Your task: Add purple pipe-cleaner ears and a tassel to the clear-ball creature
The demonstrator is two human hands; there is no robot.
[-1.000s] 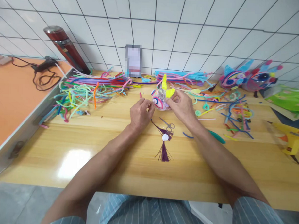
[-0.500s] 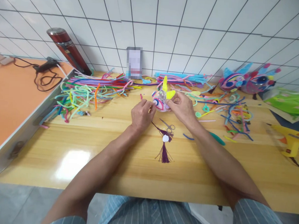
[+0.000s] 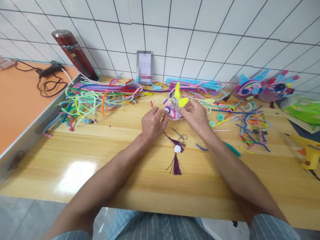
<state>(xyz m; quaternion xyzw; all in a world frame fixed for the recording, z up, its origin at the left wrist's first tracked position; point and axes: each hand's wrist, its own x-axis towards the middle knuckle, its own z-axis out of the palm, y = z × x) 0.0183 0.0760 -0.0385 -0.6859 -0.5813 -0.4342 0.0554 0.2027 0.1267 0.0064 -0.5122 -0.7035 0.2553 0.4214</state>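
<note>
A small clear ball ornament (image 3: 173,112) with pink, white and blue eye shapes and two yellow upright pieces is near the middle of the table. My right hand (image 3: 193,115) grips its right side, thumb and fingers closed. My left hand (image 3: 154,122) is closed at its left side, fingertips by the blue-and-white eye; a small yellow bit shows at them, too small to name. Below the ornament lie scissors (image 3: 180,135) and a dark purple tassel (image 3: 176,164) with a white disc (image 3: 177,148) on it.
Pipe cleaners (image 3: 84,100) are heaped at the left, with more bundles (image 3: 195,85) and cut pieces behind and right. A red flask (image 3: 74,54), a phone (image 3: 144,67), two finished ornaments (image 3: 249,88) and a yellow glue gun (image 3: 309,149) surround the work spot.
My left hand has shifted very slightly, its fingers curling a little differently beside the eye. My right hand keeps its hold on the ornament.
</note>
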